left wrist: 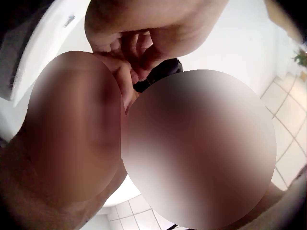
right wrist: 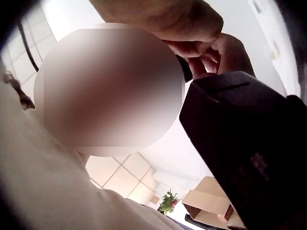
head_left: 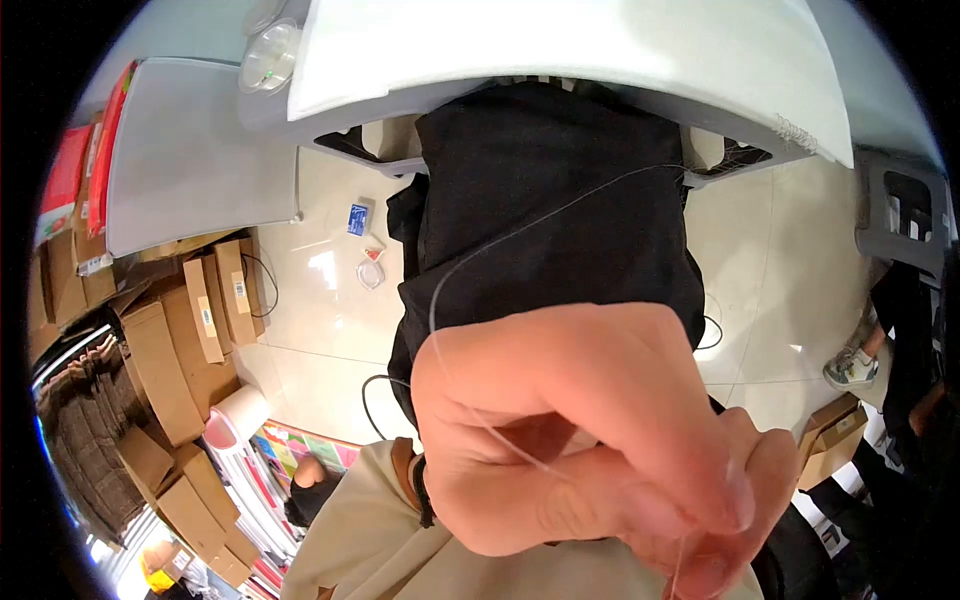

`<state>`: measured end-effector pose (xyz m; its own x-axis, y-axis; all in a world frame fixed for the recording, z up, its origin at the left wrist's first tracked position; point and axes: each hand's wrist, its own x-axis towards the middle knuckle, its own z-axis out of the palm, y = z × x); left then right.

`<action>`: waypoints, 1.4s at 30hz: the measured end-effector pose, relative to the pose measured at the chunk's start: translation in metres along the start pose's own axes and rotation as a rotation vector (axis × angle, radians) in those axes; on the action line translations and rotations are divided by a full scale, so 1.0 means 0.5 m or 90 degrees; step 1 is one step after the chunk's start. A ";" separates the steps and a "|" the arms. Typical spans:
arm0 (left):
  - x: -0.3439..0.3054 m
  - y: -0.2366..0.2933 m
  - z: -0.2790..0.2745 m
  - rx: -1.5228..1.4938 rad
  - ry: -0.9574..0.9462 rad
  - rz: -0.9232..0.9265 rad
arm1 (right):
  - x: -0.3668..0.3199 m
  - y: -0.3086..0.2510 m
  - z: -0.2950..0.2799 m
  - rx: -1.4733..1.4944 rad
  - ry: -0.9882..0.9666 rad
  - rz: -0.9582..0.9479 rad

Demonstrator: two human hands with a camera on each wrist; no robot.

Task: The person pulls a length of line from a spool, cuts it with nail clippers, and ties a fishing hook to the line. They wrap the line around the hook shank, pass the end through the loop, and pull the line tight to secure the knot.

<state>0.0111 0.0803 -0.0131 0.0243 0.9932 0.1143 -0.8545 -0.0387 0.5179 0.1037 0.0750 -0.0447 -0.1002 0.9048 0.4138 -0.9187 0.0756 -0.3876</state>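
My left hand (head_left: 560, 410) fills the lower middle of the head view, close to the camera, with a dark band at its wrist. Its thumb and bent forefinger pinch a thin clear thread (head_left: 540, 221). From the white table's edge the thread curves over a black cloth (head_left: 560, 250), crosses the palm and comes out below the fingertips. Partly hidden behind these fingers, my right hand (head_left: 770, 465) is bent in at the same place and grips the thread. Both wrist views show the two hands raised, fingertips meeting.
The white-covered table (head_left: 560, 45) stands ahead. At left are a grey table (head_left: 200, 160) and cardboard boxes (head_left: 165, 370). A small blue box (head_left: 357, 219) lies on the tiled floor. To the right are a grey stool (head_left: 900, 205) and another person's shoe (head_left: 850, 369).
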 end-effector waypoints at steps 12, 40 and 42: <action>0.004 -0.011 -0.026 -0.049 0.046 0.025 | -0.029 -0.046 0.002 -0.023 0.045 0.182; -0.048 0.017 -0.012 -0.071 0.059 0.062 | 0.004 -0.035 0.090 -0.193 0.087 0.244; -0.047 0.011 -0.014 -0.075 0.052 0.062 | 0.003 -0.037 0.084 -0.197 0.071 0.248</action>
<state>0.0024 0.0574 -0.0188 -0.1001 0.9912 0.0871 -0.9058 -0.1270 0.4041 0.1044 0.0576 -0.0024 -0.3557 0.9285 0.1067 -0.6636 -0.1705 -0.7284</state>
